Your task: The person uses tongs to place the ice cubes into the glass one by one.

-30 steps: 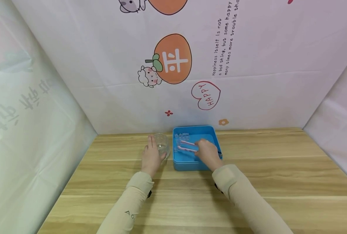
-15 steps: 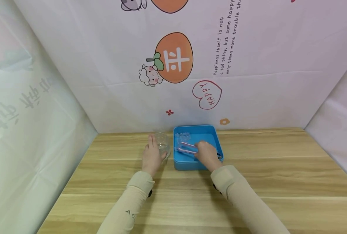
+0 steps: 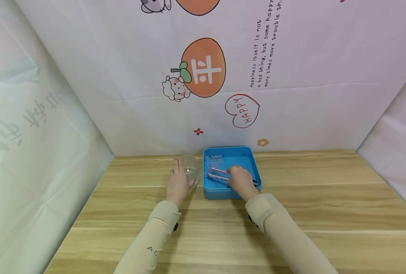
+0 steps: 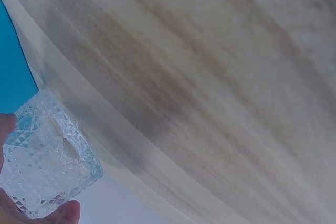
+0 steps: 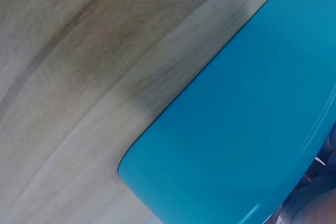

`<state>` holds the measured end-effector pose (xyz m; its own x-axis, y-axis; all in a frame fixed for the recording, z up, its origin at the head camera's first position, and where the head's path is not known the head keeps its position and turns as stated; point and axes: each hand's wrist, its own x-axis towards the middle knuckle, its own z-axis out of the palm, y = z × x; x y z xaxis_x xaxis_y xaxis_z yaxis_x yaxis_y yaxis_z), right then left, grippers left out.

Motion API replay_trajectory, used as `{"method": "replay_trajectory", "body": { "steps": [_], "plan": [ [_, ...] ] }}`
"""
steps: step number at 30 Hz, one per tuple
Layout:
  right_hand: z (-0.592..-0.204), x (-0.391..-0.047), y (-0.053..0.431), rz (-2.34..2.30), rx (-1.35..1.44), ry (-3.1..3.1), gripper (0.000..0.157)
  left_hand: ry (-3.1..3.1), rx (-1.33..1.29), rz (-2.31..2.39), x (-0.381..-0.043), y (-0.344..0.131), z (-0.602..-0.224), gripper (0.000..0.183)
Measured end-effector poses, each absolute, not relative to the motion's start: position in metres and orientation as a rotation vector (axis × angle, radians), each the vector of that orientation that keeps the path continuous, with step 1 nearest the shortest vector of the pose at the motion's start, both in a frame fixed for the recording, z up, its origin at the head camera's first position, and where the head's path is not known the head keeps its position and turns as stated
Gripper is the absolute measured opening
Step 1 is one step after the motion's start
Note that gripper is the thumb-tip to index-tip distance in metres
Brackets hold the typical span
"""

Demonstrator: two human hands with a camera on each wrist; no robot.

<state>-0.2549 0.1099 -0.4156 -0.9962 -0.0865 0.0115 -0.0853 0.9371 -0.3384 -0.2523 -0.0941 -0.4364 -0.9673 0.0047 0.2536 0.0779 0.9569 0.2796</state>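
My left hand [image 3: 177, 185] holds a clear drinking glass [image 3: 191, 168] upright on the table, left of the blue box. In the left wrist view the glass [image 4: 50, 156] shows a diamond-cut pattern, with the thumb and fingers round it. Pink-and-white tongs [image 3: 218, 177] are gripped by my right hand [image 3: 241, 181] inside the box [image 3: 223, 194]. Their tips point left at several small clear cubes [image 3: 217, 160] along the box's left side. Whether a cube sits between the tips cannot be told. In the right wrist view the box wall [image 5: 236, 114] hides most of that hand.
The wooden table [image 3: 216, 236] runs up to a printed white backdrop [image 3: 138, 125]. Box and glass stand near the table's back edge, close beside each other. A small dark piece [image 3: 255, 182] shows in the box's right front corner, by the right hand.
The arms of the tongs have drawn closer together, and their upper arm has dropped slightly. My left hand and the glass stay in place.
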Motion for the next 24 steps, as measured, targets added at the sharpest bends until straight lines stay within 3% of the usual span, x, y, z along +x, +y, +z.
{"method": "replay_trajectory", "body": {
  "steps": [24],
  "plan": [
    [-0.4112,-0.2499,0.1174,-0.499,-0.168,3.124,0.031,-2.858,-0.058,-0.412,-0.2523,-0.0953,-0.4377,0.093]
  ]
}}
